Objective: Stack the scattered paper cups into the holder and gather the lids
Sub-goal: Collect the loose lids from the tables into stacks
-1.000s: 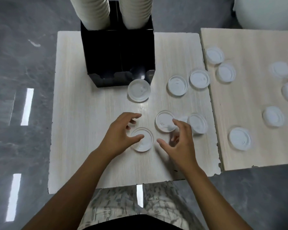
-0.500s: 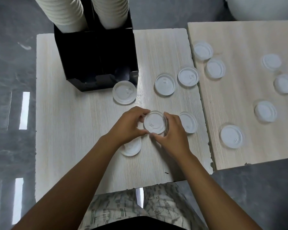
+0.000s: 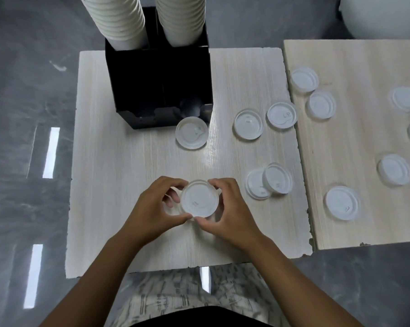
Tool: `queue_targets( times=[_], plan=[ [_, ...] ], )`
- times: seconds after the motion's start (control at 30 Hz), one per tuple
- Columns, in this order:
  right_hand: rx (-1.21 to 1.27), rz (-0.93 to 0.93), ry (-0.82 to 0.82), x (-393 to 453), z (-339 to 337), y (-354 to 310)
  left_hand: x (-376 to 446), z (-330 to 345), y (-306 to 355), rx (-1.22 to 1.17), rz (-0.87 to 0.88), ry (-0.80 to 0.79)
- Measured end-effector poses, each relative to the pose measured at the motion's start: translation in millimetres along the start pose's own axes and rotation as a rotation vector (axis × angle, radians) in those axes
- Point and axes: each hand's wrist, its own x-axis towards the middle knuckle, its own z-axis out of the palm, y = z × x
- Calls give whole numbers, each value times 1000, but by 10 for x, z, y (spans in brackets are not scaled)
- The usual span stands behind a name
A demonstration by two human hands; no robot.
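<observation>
On the far left of the pale wooden surface (image 3: 100,142) a black holder (image 3: 159,86) is seen standing upright, with two tall stacks of paper cups (image 3: 119,20) rising out of its two compartments. Just beside the holder's near right corner a white lid (image 3: 191,133) is laid flat. At the near middle of the same surface a lid (image 3: 199,198) is held between both hands: the left hand (image 3: 152,213) is curled round its left rim, thumb near and fingers far, and the right hand (image 3: 230,213) is curled round its right rim in the same way, so each grip is pinching the lid. Whether more than one lid is held there cannot be told, though a second rim seems to show beneath the left fingers. To the right, two overlapping lids (image 3: 268,180) are seen near the surface's right edge, and two more (image 3: 248,124) are laid side by side farther away. On the adjoining right surface (image 3: 355,55) further lids (image 3: 342,202) are scattered, well apart from the hands.
</observation>
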Motion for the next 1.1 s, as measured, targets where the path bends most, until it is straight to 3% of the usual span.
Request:
queue_targets(
  times=[0.23, 0.33, 0.53, 0.63, 0.87, 1.1],
  plan=[
    [-116, 21, -39, -25, 181, 104, -108, 109, -238, 9, -37, 19],
    [-52, 57, -24, 7, 97, 81, -38, 58, -222, -18, -67, 77],
    [210, 180, 375, 565, -36, -38, 447, -81, -60, -230, -240, 372],
    [289, 246, 454, 1014, -54, -27, 838, -121, -57, -266, -287, 450],
    [196, 192, 457, 1518, -47, 29, 1263, -116, -41, -248, -254, 417],
    [176, 97, 473, 1254, -147, -181, 987, -238, 56, -342, -244, 377]
  ],
)
